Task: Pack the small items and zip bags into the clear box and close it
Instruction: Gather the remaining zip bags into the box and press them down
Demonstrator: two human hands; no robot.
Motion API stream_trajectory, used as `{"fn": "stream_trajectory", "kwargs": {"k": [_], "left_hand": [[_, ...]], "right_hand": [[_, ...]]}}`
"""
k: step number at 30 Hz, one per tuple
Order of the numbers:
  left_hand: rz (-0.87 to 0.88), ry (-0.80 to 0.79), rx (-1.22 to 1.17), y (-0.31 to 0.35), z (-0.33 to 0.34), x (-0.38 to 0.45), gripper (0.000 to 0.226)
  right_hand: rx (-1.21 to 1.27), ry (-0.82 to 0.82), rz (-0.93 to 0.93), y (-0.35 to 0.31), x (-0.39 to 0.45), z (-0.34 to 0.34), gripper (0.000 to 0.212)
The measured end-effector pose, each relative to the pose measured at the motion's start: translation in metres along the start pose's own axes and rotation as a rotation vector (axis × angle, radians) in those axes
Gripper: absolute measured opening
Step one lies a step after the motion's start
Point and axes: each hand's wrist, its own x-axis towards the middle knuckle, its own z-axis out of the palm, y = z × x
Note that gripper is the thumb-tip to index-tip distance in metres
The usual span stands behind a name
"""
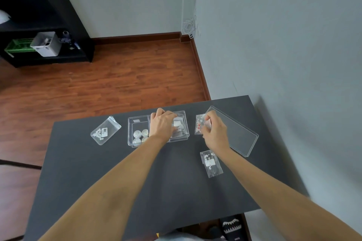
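Note:
The clear box [130, 133] stands lidless at the middle of the dark table, with several small round clear pots [137, 134] in its left compartment. My left hand [161, 123] is inside the right compartment, fingers curled on a zip bag [178, 125] lying there. Right of the box, my right hand [214, 131] pinches a zip bag with red and white bits [199, 125] just above the table. Another zip bag with white bits [211, 163] lies under my right wrist. A third zip bag [105, 130] lies left of the box. The clear lid [241, 137] rests flat at the right.
The dark table [137, 182] ends at a far edge just behind the box and stands against the grey wall on the right. Beyond it is wooden floor with a black shelf unit [45, 49] at the far left. A slipper [232, 225] lies under the table's near right corner.

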Motion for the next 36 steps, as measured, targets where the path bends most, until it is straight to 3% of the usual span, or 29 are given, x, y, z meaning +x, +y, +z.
{"fn": "stream_trajectory", "kwargs": {"k": [8, 15, 18, 22, 29, 31, 36], "left_hand": [[-0.024, 0.053, 0.23, 0.008, 0.007, 0.001, 0.031], [-0.04, 0.204, -0.102, -0.016, 0.002, -0.02, 0.023], [-0.103, 0.224, -0.096, -0.037, 0.0, -0.037, 0.046], [-0.274, 0.024, -0.024, -0.06, 0.003, -0.058, 0.082], [-0.378, -0.145, -0.023, -0.064, 0.004, -0.061, 0.102], [-0.386, -0.174, -0.028, -0.064, 0.004, -0.06, 0.108], [-0.405, -0.221, -0.048, -0.064, 0.004, -0.058, 0.121]], "right_hand": [[0.013, -0.009, -0.031, -0.001, -0.003, 0.002, 0.022], [0.045, -0.056, -0.047, -0.017, -0.001, 0.009, 0.053], [0.064, -0.107, -0.04, -0.027, 0.0, 0.018, 0.068], [0.007, -0.131, -0.082, -0.039, 0.003, 0.034, 0.063], [-0.156, -0.231, -0.057, -0.041, 0.017, 0.065, 0.022], [-0.287, -0.259, -0.135, -0.039, 0.015, 0.067, 0.022], [-0.557, -0.073, -0.262, -0.028, 0.014, 0.061, 0.027]]}}
